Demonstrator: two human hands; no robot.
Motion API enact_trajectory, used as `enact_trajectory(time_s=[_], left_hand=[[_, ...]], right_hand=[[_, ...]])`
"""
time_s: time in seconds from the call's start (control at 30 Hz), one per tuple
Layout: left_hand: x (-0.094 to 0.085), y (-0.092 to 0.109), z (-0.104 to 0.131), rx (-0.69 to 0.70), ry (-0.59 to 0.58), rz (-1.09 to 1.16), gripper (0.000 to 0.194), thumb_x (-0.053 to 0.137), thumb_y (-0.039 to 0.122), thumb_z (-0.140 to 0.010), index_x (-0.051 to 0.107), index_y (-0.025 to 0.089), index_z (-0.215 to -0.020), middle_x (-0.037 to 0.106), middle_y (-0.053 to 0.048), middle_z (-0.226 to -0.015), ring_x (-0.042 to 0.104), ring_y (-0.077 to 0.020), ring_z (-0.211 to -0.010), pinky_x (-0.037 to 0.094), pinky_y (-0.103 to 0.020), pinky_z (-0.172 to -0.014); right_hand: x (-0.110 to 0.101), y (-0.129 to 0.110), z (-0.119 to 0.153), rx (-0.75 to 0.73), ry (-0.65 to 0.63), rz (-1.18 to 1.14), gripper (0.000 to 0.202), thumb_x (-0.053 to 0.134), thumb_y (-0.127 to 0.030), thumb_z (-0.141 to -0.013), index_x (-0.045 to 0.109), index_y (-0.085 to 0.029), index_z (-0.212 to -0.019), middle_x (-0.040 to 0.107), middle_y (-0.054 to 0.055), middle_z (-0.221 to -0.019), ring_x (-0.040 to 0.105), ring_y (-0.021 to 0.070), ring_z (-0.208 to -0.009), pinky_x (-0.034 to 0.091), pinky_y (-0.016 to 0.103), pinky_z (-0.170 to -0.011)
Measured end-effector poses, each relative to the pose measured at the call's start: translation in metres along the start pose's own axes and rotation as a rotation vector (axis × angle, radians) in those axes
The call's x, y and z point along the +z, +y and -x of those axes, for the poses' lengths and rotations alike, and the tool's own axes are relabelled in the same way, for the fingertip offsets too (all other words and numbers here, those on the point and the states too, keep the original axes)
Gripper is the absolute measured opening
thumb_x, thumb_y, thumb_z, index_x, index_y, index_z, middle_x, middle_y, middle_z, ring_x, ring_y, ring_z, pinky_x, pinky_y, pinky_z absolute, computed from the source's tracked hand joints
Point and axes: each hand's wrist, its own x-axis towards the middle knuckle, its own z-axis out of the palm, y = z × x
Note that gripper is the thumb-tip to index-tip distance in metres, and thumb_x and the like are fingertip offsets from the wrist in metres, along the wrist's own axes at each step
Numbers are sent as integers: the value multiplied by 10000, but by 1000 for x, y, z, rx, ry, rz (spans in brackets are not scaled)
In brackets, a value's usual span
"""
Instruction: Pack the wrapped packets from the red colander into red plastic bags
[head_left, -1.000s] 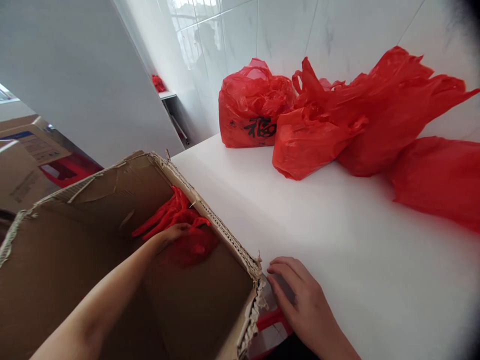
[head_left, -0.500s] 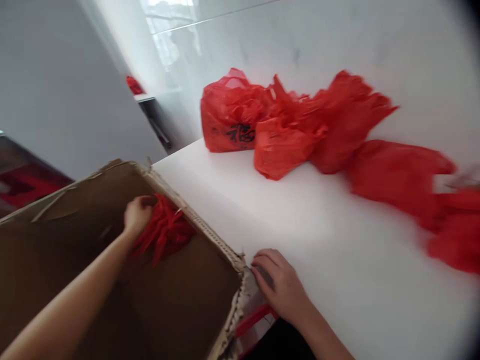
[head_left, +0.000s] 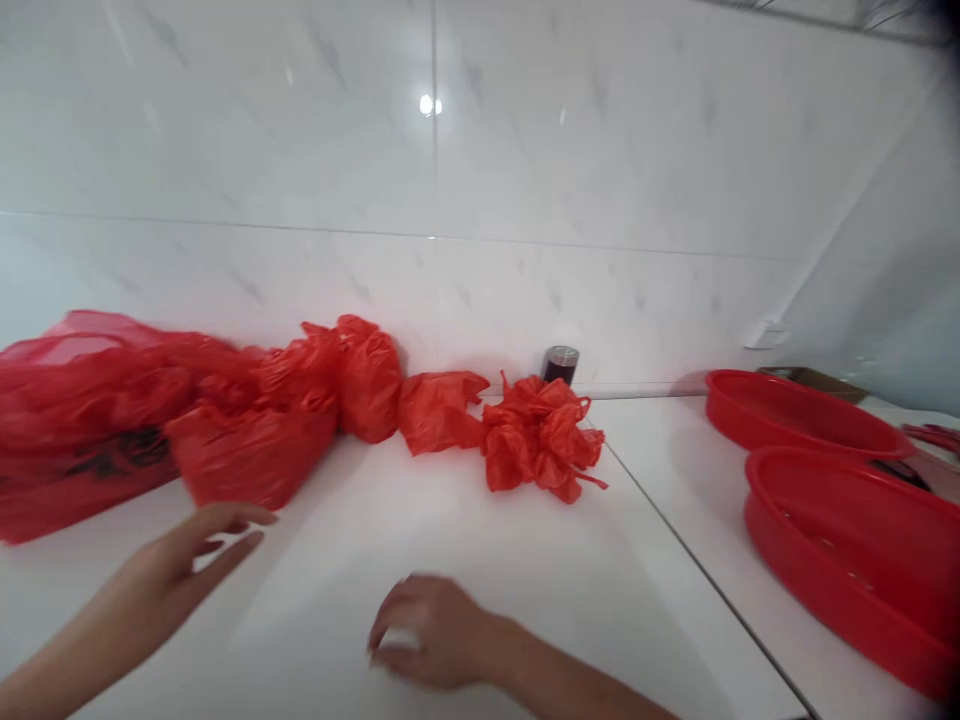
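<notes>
My left hand (head_left: 199, 560) hovers over the white tabletop (head_left: 330, 600), fingers apart with nothing between them. Just beyond its fingertips lies a bulging red plastic bag (head_left: 259, 455). My right hand (head_left: 431, 630) is above the table nearer to me, its fingers loosely curved around bare air. Along the wall, a large red bag with black print (head_left: 82, 430) sits at the far left. A knotted upright red bag (head_left: 371, 380), a flatter red bag (head_left: 441, 412) and a crumpled bunch of red plastic (head_left: 540, 440) stretch to the right.
A dark jar with a silvery lid (head_left: 561, 365) stands behind the crumpled bunch. On the right are two red basins, a near one (head_left: 840, 560) and a far one (head_left: 795, 415). A seam runs across the tabletop. The tiled wall (head_left: 525, 170) closes off the back.
The view has swung right, away from the cardboard box. My left hand has come out of the box and off the red plastic there. The right hand has left the box's corner.
</notes>
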Motion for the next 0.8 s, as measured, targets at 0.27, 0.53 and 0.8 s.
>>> enact_trajectory(time_s=[0.27,0.53,0.8], left_hand=[[155,147,-32,397,-501,71,225,558,456,-791,695,323,-911,683,-45,-1026,607,-270,-970,456,-359,-842],[242,212,-15,308,-598,323,208,520,415,-818,651,294,-923,657,-52,-1060,574,-251,-986,437,-344,-825],[320,195,23,138,-664,553,266,564,502,-749,632,272,-865,657,-59,-961,580,-253,-890,433,-357,-820]], right_hand=[[-197,125,72,735,861,416,482,638,-312,-782,532,-163,-1229,503,165,-1306,437,307,-1208,330,498,-992],[-266,169,75,849,819,220,235,454,-382,-878,616,-211,-874,680,25,-855,610,173,-794,442,285,-733],[-223,164,72,861,658,79,251,785,-250,-570,611,-191,-741,655,2,-736,603,195,-728,396,294,-681]])
